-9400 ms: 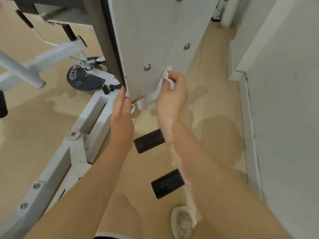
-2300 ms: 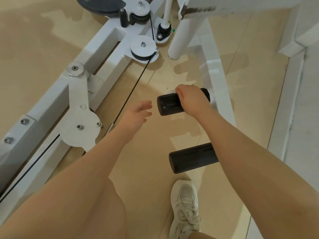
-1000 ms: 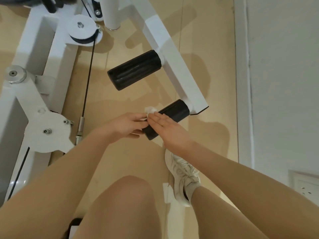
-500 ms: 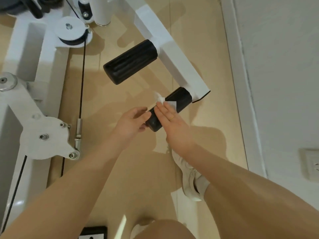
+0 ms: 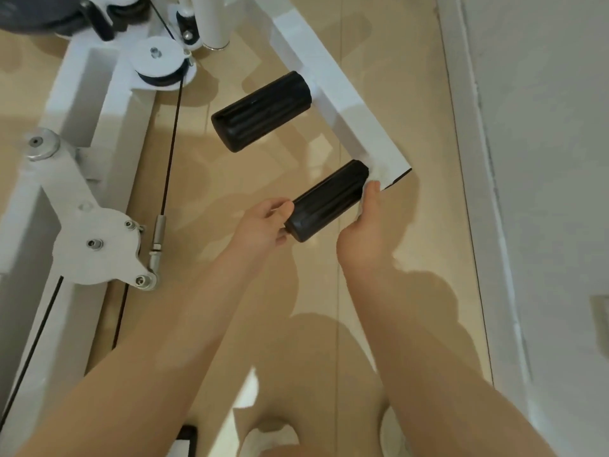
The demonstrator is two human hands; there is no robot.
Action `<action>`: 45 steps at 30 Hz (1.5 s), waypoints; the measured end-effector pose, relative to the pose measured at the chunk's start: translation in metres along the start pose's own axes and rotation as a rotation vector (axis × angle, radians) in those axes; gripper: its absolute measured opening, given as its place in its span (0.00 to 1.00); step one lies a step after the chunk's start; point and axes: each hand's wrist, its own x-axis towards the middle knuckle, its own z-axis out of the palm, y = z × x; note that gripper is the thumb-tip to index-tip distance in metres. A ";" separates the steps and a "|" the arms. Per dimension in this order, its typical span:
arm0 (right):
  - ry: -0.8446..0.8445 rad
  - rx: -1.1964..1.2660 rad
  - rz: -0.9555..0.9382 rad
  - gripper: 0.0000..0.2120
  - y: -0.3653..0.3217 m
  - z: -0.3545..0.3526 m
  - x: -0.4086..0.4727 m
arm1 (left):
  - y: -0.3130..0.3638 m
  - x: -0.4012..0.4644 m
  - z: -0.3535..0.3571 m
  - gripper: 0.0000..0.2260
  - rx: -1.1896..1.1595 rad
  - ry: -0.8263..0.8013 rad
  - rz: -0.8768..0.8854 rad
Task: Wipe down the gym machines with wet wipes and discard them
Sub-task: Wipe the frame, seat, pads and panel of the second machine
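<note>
The near black foam roller (image 5: pixel 326 201) sticks out from the end of the white frame bar (image 5: pixel 346 103) of the gym machine. My left hand (image 5: pixel 263 222) grips the roller's free end, thumb on top. My right hand (image 5: pixel 365 225) cups the roller's right side with its thumb pointing up toward the bar. Only a thin white edge of the wet wipe (image 5: pixel 362 195) shows between that thumb and the roller; the rest is hidden under my hand. A second black roller (image 5: pixel 263 110) sits farther up the bar, untouched.
On the left lie the machine's white base rails, a pulley (image 5: pixel 161 65), a black cable (image 5: pixel 169 153) and a pivot plate (image 5: pixel 95 239). A white wall and baseboard (image 5: pixel 471 192) run close along the right. My knee and shoe (image 5: pixel 392 433) are at the bottom.
My right hand has slid from the top of the near roller round to its right side, taking the wipe with it. My left hand stays at the roller's free end.
</note>
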 end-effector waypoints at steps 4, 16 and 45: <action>-0.110 0.649 0.341 0.28 0.001 0.027 -0.027 | 0.000 -0.001 0.005 0.14 -0.015 -0.001 0.020; -0.650 1.066 0.540 0.23 0.032 0.010 -0.007 | -0.008 -0.004 0.009 0.14 -0.006 0.061 0.061; -0.099 -0.400 -0.543 0.12 -0.011 -0.012 0.042 | -0.031 -0.012 -0.001 0.08 -0.316 -0.060 0.004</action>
